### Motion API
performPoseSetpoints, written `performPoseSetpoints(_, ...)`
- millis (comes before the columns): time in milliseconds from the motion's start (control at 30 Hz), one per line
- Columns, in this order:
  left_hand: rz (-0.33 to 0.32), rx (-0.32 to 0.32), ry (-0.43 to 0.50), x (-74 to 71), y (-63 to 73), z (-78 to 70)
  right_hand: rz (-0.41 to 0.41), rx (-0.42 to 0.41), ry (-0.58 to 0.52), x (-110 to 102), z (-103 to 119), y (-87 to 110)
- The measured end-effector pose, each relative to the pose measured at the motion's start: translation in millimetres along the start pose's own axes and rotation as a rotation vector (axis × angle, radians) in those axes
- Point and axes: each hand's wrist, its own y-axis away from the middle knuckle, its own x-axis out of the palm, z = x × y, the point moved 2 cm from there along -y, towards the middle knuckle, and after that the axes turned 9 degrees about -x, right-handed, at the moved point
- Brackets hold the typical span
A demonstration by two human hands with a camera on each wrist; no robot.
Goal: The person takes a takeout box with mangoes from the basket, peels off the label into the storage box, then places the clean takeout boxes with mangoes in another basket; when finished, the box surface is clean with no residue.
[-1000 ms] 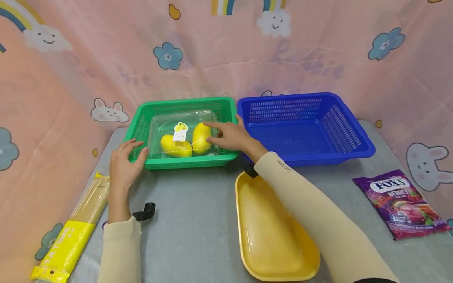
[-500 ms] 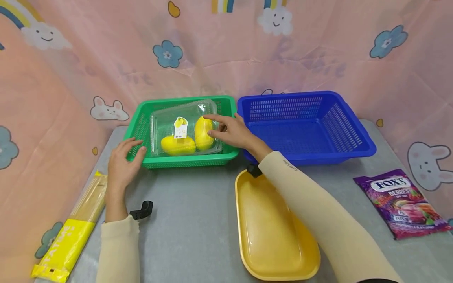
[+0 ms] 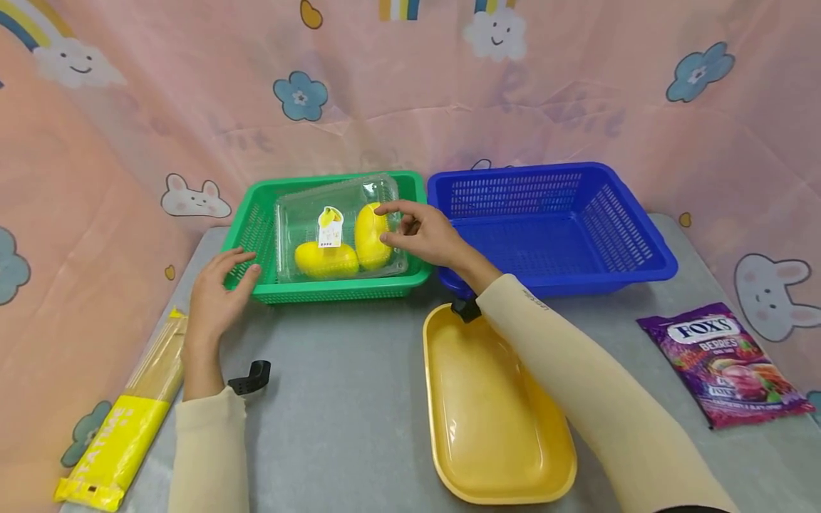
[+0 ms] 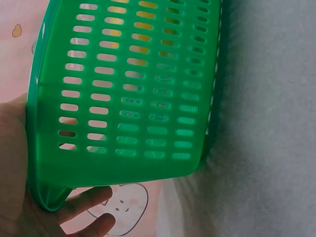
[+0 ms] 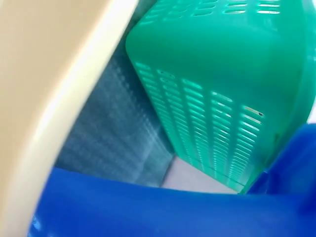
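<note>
A clear plastic clamshell box [image 3: 298, 221] with a label and two yellow mangoes [image 3: 327, 261] lies slightly tilted inside the green basket [image 3: 346, 286]. My right hand [image 3: 432, 231] is over the box's right end, its index finger and thumb spread beside the upright-lying mango. Whether those fingertips touch the lid is hard to tell. At the basket's left front corner is my left hand [image 3: 218, 292], with thumb and fingers apart and nothing held. The left wrist view shows its fingers [image 4: 91, 210] past the basket's corner. No part of the right hand appears in the right wrist view.
A blue basket [image 3: 558, 286] stands right of the green one. In front of it is a yellow tray [image 3: 494, 413], partly under my right forearm. A yellow pasta pack [image 3: 118, 427] lies at left, a purple candy bag [image 3: 725, 363] at right. A patterned curtain hangs behind.
The clamshell box has shifted slightly right, and its far right corner sits higher. My right hand has moved a little right, and my left hand has drawn slightly left.
</note>
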Motion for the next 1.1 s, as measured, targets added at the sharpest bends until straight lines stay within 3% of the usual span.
performPoseSetpoints(200, 0.027, 0.007, 0.034, -2.8, -0.3, 2.7, -0.075, 0.016, -0.073, -9.3, 10.2, 9.3)
performPoseSetpoints(433, 0.027, 0.002, 0.025, -7.1, 3.3, 5.3, -0.147, -0.036, -0.108, -23.7, 29.5, 24.5)
performPoseSetpoints(1100, 0.033, -0.014, 0.017, 2.6, 3.9, 1.1, -0.103, -0.043, -0.19, -35.6, 65.6, 94.0)
